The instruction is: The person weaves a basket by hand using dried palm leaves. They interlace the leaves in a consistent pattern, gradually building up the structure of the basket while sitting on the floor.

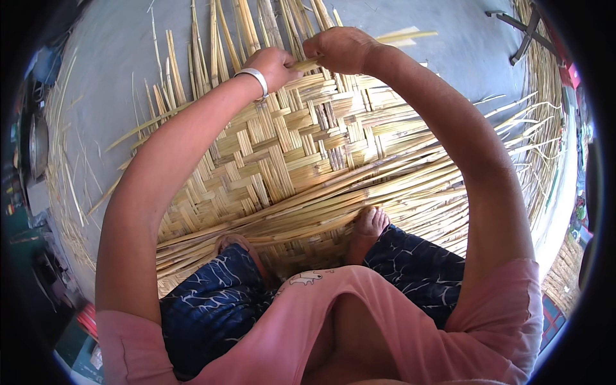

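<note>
A person squats on a big woven mat [289, 160] made of flat yellow strips, which lies on a grey floor [115, 77]. Both hands reach out to the far edge of the mat. The left hand [276, 66], with a silver bangle [255, 79] on its wrist, is curled and pinches a thin yellow strip [307, 64] between thumb and fingers. The right hand [340, 48] is just beside it, fingers bent down, and grips the same strip, so the two hands almost touch. Loose strip ends [218, 38] stick up past the hands. A bare foot [371, 224] presses on long strips near the person's knees, and a bundle of loose strips [417, 186] fans out to the right.
</note>
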`<action>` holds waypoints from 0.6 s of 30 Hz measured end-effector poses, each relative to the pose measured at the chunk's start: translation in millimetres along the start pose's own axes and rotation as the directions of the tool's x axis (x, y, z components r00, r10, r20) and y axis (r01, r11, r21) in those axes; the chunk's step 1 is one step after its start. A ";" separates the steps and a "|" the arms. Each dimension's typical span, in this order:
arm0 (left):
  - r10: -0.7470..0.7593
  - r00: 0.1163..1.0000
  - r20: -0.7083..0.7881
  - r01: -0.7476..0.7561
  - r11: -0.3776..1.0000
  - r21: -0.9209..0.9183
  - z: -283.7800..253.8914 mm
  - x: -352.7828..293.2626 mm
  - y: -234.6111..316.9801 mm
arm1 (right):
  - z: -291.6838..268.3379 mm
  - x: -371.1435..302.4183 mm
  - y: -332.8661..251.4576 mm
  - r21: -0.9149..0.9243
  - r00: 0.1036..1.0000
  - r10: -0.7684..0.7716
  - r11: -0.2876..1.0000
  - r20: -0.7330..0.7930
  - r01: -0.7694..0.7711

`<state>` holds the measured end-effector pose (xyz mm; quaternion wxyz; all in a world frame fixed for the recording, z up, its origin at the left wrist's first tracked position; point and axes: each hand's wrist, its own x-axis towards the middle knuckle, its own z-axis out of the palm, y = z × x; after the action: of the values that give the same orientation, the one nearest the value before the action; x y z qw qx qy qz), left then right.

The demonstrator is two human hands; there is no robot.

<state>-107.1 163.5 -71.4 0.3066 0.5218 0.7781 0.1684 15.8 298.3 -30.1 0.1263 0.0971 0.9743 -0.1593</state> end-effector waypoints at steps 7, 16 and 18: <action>-0.233 0.956 -0.176 0.215 0.970 -0.114 13.5 -4.5 1.5 | 6.9 4.8 25.9 0.397 0.939 0.191 0.915 -0.285 -0.065; -0.484 0.847 -0.218 0.327 0.799 -0.504 18.1 -9.7 2.3 | 45.8 44.7 27.5 0.261 0.934 0.308 0.931 -0.179 -0.257; -0.497 0.838 -0.223 0.308 0.769 -0.560 18.8 -9.7 3.7 | 45.2 53.6 28.4 0.335 0.907 0.365 0.899 -0.210 -0.284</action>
<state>-89.6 155.0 -80.6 0.3135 0.2013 0.8439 0.3861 -18.9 317.5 -94.6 0.0024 0.2979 0.9170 -0.2653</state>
